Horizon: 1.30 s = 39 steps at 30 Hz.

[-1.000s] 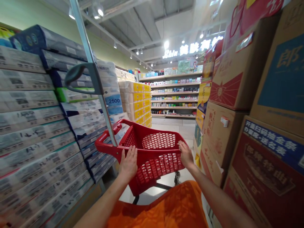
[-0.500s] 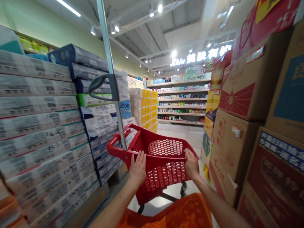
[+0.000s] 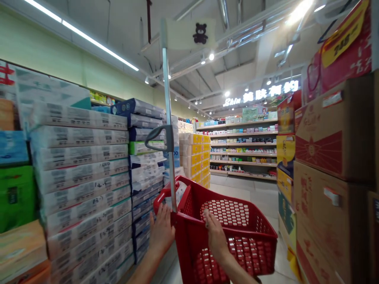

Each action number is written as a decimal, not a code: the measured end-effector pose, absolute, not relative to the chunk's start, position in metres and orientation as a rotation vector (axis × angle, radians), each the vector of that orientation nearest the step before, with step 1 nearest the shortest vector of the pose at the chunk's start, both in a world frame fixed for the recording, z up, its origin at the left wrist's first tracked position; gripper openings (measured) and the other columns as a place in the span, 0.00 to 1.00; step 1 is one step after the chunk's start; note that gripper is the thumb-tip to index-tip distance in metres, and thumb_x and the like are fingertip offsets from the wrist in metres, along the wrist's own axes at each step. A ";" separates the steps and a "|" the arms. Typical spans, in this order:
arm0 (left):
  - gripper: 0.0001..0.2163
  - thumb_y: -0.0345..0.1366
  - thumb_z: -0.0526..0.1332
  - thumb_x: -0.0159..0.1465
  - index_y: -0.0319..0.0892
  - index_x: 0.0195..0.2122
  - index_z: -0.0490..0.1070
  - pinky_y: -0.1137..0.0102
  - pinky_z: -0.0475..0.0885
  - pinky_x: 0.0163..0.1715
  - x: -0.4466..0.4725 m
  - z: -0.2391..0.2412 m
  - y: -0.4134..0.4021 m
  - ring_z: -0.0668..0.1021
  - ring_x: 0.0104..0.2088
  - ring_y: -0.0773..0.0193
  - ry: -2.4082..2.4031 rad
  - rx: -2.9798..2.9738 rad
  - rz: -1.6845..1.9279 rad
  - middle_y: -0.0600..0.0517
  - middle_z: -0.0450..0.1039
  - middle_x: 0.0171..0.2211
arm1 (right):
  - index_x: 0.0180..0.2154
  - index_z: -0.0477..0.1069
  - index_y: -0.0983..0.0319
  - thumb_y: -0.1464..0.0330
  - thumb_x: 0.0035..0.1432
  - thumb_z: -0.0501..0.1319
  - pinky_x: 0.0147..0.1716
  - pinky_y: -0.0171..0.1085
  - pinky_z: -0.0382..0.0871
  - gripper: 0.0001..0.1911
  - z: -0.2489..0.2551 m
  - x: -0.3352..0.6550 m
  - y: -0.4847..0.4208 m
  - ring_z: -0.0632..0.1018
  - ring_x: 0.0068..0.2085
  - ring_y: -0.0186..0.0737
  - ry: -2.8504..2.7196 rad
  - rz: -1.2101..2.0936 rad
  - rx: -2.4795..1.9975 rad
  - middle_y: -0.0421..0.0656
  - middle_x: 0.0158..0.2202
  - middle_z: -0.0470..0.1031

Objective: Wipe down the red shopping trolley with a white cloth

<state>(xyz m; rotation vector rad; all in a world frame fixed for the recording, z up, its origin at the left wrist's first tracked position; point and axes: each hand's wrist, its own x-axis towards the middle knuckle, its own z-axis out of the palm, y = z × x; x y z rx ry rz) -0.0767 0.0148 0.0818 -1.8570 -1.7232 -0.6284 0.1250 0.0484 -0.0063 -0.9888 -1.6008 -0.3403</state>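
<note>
A red plastic shopping cart (image 3: 189, 248) stands in front of me, turned at an angle. My left hand (image 3: 161, 230) lies at the near end of its red handle (image 3: 162, 196), fingers stretched out and slightly apart. Over the cart's near side rim is my right hand (image 3: 216, 238), its fingers extended and leaning against or just above the edge; exact contact there is unclear. Beside the handle rises a metal pole (image 3: 167, 90) with a grey loop grip (image 3: 154, 138) and a pale sign (image 3: 191, 33) bearing a dark bear.
Tall stacks of wrapped paper packs (image 3: 85, 185) line the left side. Yellow-and-white packs (image 3: 194, 156) stand farther ahead. Cardboard cartons (image 3: 322, 221) are piled high on the right. Shelves of small goods (image 3: 242, 142) and a lit sign (image 3: 263, 92) are at the aisle's far end.
The cart has swung so its handle end sits nearer my left hand. My left hand has shifted to the handle's end; my right moved back along the rim. The pole's sign has come into view.
</note>
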 end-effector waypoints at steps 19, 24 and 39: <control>0.33 0.29 0.49 0.47 0.36 0.58 0.50 0.49 0.39 0.57 -0.119 0.098 0.012 0.50 0.61 0.59 -1.772 -2.021 -0.474 0.47 0.48 0.60 | 0.47 0.66 0.62 0.72 0.59 0.50 0.58 0.45 0.47 0.15 0.182 0.045 0.065 0.57 0.58 0.39 -2.338 -1.111 -0.276 0.43 0.55 0.62; 0.33 0.31 0.49 0.48 0.36 0.58 0.50 0.50 0.39 0.57 -0.116 0.098 0.012 0.50 0.61 0.58 -1.760 -2.031 -0.469 0.47 0.48 0.60 | 0.50 0.63 0.60 0.74 0.60 0.48 0.58 0.51 0.42 0.18 0.205 0.040 0.067 0.57 0.58 0.41 -2.248 -1.095 -0.359 0.43 0.56 0.61; 0.33 0.28 0.49 0.48 0.35 0.58 0.49 0.49 0.40 0.57 -0.113 0.098 0.012 0.49 0.61 0.58 -1.740 -2.002 -0.437 0.46 0.47 0.61 | 0.51 0.61 0.63 0.74 0.59 0.48 0.58 0.53 0.38 0.18 0.191 0.041 0.067 0.53 0.60 0.42 -2.226 -1.056 -0.462 0.46 0.57 0.58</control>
